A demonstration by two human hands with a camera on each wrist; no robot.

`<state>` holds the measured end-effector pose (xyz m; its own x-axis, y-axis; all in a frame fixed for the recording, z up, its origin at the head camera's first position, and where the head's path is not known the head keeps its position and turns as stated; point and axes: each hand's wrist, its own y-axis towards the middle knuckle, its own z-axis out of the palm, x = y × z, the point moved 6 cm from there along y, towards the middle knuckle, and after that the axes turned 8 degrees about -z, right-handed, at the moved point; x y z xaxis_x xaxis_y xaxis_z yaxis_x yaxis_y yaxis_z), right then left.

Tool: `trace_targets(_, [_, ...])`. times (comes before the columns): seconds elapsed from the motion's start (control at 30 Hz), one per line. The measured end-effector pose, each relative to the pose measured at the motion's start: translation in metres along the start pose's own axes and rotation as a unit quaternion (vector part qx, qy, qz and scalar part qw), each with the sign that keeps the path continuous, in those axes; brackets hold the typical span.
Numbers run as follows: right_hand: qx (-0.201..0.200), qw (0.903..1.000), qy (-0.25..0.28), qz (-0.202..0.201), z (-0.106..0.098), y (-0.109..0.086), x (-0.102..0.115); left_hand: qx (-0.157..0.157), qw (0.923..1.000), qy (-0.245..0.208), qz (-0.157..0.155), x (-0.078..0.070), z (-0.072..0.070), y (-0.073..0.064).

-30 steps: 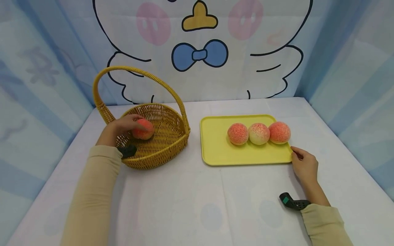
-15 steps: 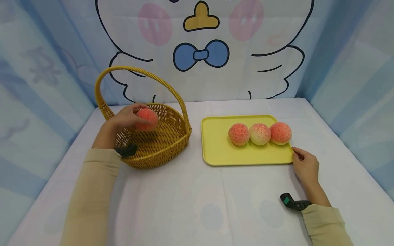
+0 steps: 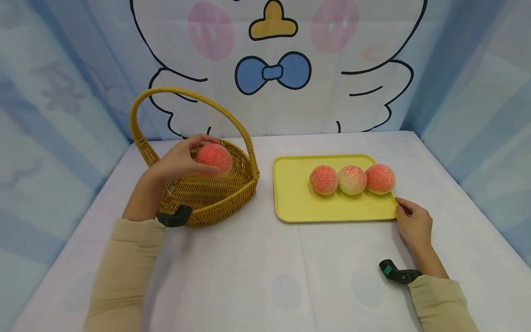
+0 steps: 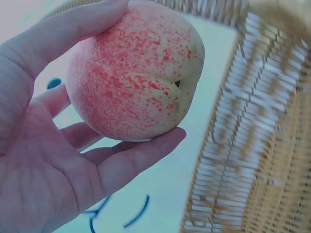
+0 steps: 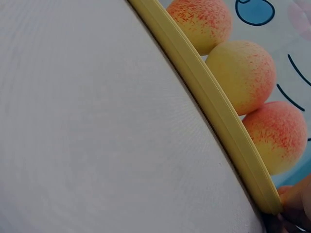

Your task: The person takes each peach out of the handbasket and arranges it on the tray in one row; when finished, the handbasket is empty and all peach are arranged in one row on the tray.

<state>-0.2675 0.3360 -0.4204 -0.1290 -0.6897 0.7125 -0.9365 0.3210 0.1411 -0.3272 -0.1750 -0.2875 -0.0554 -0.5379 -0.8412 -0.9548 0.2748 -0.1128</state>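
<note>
My left hand (image 3: 180, 159) grips a red-speckled peach (image 3: 214, 159) above the wicker basket (image 3: 224, 210), just under its arched handle. In the left wrist view the thumb lies over the top of the peach (image 4: 138, 73) and the fingers curl below it; the basket's woven wall (image 4: 233, 145) is at the right. My right hand (image 3: 415, 226) pinches the right edge of a yellow tray (image 3: 311, 210) near its front corner. On the tray three peaches sit in a row: a red one (image 3: 323, 180), a paler one (image 3: 352, 180) and another red one (image 3: 380, 179).
A white cloth covers the table (image 3: 257, 272). Behind it hangs a curtain (image 3: 274, 113) with a cartoon print, and blue drapes (image 3: 469, 115) close in both sides. Each wrist wears a black camera mount, the right one (image 3: 400, 273) close to the tabletop.
My left hand has lifted the peach up from low inside the basket and carried it to the right. The right hand and the tray have stayed in place.
</note>
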Motion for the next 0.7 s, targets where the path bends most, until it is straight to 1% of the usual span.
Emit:
trace_targets(0.07, [0.001,1.0,-0.002,0.0,0.0,0.0,0.0,0.004,0.9998,0.0,0.02,-0.007,0.005,-0.005])
trace_targets(0.17, [0.001,1.0,-0.002,-0.002,-0.001,0.001,0.0,0.009,0.9982,-0.002,0.059,-0.019,0.013,-0.012])
trace_targets(0.3, [-0.007,0.9999,-0.004,-0.007,-0.002,0.001,0.0,0.03,0.9942,-0.012,0.103,-0.031,0.031,-0.022])
trace_targets(0.4, [-0.011,0.9998,-0.005,-0.016,-0.002,0.001,0.0,0.05,0.9913,-0.02,0.12,-0.035,0.046,-0.027])
trace_targets(0.5, [-0.011,0.9997,-0.004,-0.021,-0.002,0.0,0.001,0.068,0.9882,-0.032,0.134,-0.04,0.059,-0.028])
trace_targets(0.6, [-0.011,0.9997,-0.003,-0.022,-0.003,-0.001,0.002,0.085,0.9842,-0.048,0.148,-0.044,0.07,-0.025])
trace_targets(0.7, [-0.009,0.9997,0.0,-0.021,-0.003,-0.001,0.002,0.104,0.9795,-0.071,0.157,-0.046,0.085,-0.02])
